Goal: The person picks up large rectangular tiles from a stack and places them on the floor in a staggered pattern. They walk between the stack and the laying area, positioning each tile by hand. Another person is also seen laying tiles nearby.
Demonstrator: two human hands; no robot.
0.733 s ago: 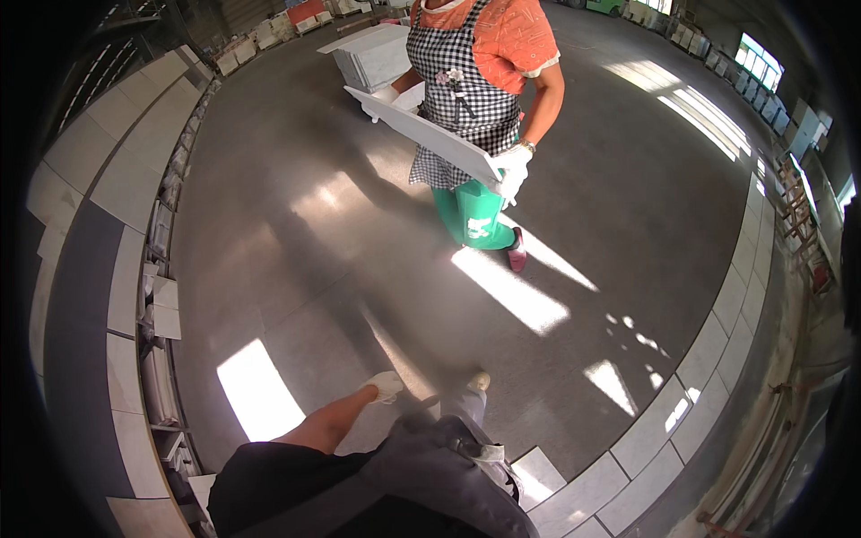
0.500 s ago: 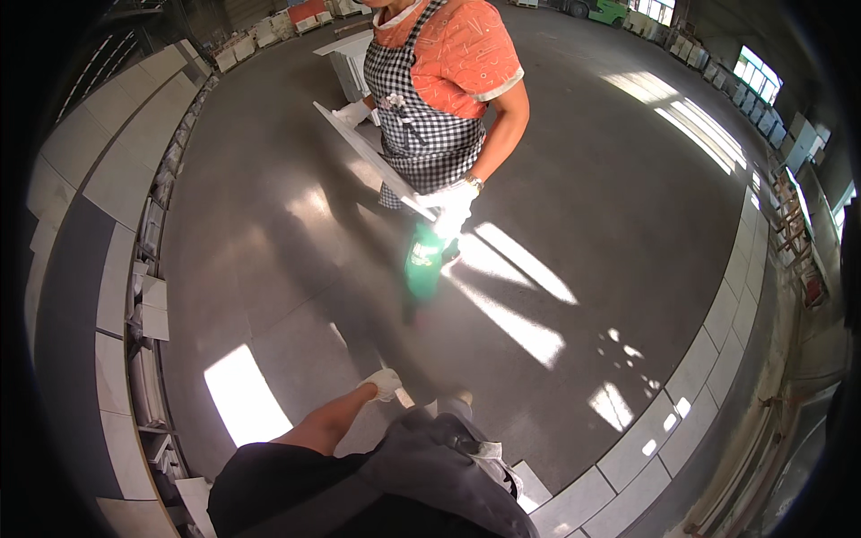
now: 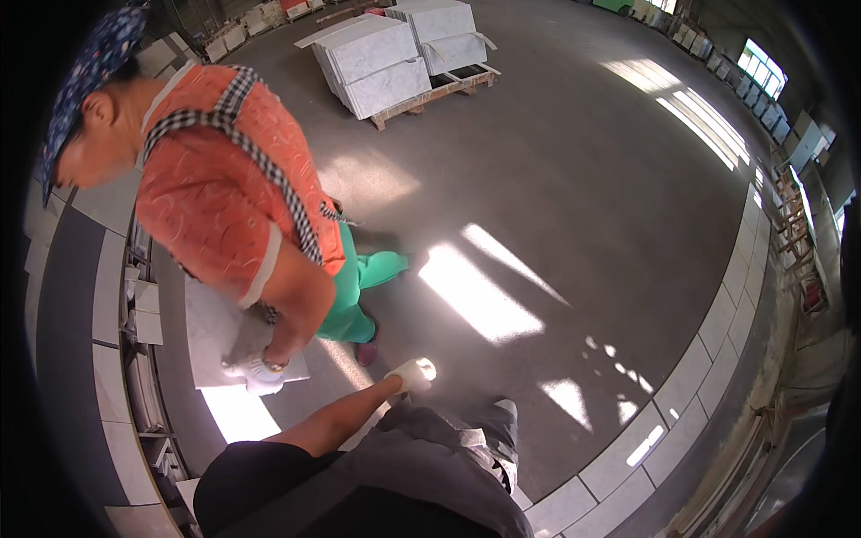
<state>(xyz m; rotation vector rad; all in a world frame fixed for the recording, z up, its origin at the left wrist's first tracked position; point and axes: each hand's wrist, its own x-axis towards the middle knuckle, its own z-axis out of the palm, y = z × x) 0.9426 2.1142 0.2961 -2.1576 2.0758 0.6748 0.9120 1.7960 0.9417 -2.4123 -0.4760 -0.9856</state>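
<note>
My left hand [image 3: 414,375], in a white glove, hangs low in front of my body, above the grey floor. I see no thing in it, but the glove and the glare hide how the fingers lie. My right hand is not in view. On my left, a co-worker in an orange top and green trousers bends over a pale marble slab [image 3: 208,323]. The co-worker's white-gloved hand [image 3: 258,369] is at the slab's near part. Beyond my left hand is the co-worker's dark shoe [image 3: 368,345].
Two stacks of marble slabs [image 3: 377,76] stand on a wooden pallet [image 3: 439,94] at the far side. Rows of pale tiles [image 3: 619,480] run along the right. More slabs and tiles [image 3: 112,377] line the left. Sunlight patches [image 3: 480,296] fall across the floor.
The co-worker has moved from the middle to the left with the slab and turned leftward, uncovering the pallet stacks. My left hand has shifted slightly right.
</note>
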